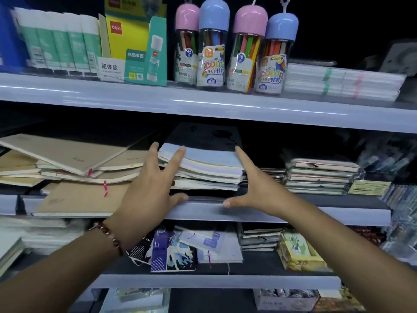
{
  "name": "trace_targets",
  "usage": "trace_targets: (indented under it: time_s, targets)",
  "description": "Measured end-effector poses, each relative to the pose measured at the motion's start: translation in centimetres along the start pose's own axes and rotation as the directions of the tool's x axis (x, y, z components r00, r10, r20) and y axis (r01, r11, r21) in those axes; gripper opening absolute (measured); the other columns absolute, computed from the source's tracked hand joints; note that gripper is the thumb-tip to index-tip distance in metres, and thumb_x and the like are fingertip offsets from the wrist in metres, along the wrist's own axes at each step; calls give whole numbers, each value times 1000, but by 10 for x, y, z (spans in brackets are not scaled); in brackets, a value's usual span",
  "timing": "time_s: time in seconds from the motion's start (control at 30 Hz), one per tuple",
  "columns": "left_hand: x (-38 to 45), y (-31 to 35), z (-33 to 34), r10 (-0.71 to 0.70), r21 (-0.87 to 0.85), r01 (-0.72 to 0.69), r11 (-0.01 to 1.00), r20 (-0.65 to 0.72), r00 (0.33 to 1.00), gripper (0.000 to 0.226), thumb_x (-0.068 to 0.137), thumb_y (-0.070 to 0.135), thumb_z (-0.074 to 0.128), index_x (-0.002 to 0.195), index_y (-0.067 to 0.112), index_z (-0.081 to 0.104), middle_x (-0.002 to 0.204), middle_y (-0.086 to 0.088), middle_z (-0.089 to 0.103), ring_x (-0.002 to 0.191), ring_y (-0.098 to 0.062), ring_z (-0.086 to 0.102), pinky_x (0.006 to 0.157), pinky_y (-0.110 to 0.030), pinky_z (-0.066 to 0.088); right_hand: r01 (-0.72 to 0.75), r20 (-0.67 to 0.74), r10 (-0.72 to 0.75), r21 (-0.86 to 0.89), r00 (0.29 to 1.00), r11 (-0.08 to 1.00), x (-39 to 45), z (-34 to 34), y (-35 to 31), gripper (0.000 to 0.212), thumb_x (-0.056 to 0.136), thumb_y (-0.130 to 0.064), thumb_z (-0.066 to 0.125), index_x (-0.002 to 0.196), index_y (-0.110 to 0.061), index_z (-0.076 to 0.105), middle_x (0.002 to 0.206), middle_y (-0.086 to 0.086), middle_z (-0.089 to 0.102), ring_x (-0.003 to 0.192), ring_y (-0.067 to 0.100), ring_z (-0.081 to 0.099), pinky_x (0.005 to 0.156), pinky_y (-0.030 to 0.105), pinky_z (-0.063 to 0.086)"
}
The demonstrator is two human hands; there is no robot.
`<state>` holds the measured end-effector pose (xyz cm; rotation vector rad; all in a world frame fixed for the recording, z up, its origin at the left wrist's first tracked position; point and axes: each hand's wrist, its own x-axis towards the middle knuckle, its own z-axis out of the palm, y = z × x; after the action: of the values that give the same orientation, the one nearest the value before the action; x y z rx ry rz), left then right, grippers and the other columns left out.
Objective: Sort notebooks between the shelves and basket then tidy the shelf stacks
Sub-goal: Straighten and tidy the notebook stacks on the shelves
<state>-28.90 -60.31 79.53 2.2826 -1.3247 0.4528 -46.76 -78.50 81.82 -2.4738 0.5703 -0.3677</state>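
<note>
A stack of pale blue and white notebooks (207, 164) lies on the middle shelf (293, 214), with a dark notebook (203, 134) on top toward the back. My left hand (150, 184) presses its straight fingers against the stack's left side, thumb on the shelf edge. At the stack's right side my right hand (252, 184) lies flat against it, thumb pointing left along the shelf lip. To the left sits a messy pile of brown kraft notebooks (67, 163) with pink ribbons. No basket is in view.
Top shelf holds glue stick boxes (133, 44), crayon tubes (228, 46) and white packs (343, 80). A neat stack of small notebooks (320, 177) stands right of my hands. The lower shelf carries colourful notebooks (173, 249) and a yellow box (297, 254).
</note>
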Motion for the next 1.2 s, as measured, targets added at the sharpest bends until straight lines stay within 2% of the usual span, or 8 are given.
trace_targets:
  time_s: [0.2,0.33,0.53,0.73,0.87,0.97,1.1,1.2]
  targets:
    - [25,7,-4,-94,176,80,981,74,993,106,75,47,81,155,35,12,137,-14,28,110,-35,51,75,-41,49,62,-187,-84,-121,979,991,20,-1,8,107,71,-28,89,154,-27,22,139,-8,45,100,-1,45,71,-7,31]
    - [50,14,-6,-135,286,100,953,109,985,90,72,47,84,141,20,32,121,-17,38,77,-31,50,61,-35,39,62,-247,-100,-156,964,986,41,2,15,95,71,-29,89,149,-26,35,126,-4,54,101,8,51,81,11,37]
    - [68,11,5,-133,383,79,920,116,984,74,77,52,77,132,17,41,127,-22,47,102,-36,61,67,-35,39,-41,-349,-61,-277,935,960,66,4,27,73,75,-31,80,140,-21,48,105,3,67,97,24,64,74,29,46]
    - [61,7,11,-161,202,153,967,22,987,78,72,55,80,127,15,41,116,-18,46,94,-40,61,68,-37,43,3,-173,-10,-42,985,999,51,-4,21,115,65,-46,89,155,-30,20,114,-10,53,104,10,56,87,24,47]
    - [53,3,12,-205,-78,203,976,-31,978,78,70,51,83,122,11,41,108,-13,40,95,-43,58,73,-37,41,-56,-170,44,-67,985,996,50,-6,20,82,64,-49,89,129,-22,46,94,-17,54,92,10,56,68,20,44]
    - [46,-6,11,-235,-294,207,933,-61,970,72,73,39,85,125,15,41,109,-3,33,99,-33,53,80,-32,37,-48,-155,30,-117,987,992,54,-9,18,74,67,-49,87,125,-21,52,93,-8,61,85,13,60,70,27,50]
    - [43,-13,10,-239,-386,205,899,-42,970,79,73,40,85,135,21,40,114,0,31,98,-15,41,86,-26,34,-18,-180,5,-73,984,997,60,-10,21,57,66,-39,90,113,-23,62,84,-17,62,76,-4,59,65,12,45]
    - [48,-16,9,-214,-390,208,897,28,976,75,77,49,78,134,22,37,115,-1,36,106,-21,46,87,-32,38,-49,-183,46,-14,982,999,67,-9,28,56,61,-39,93,105,-24,63,75,-16,62,70,-1,59,73,23,54]
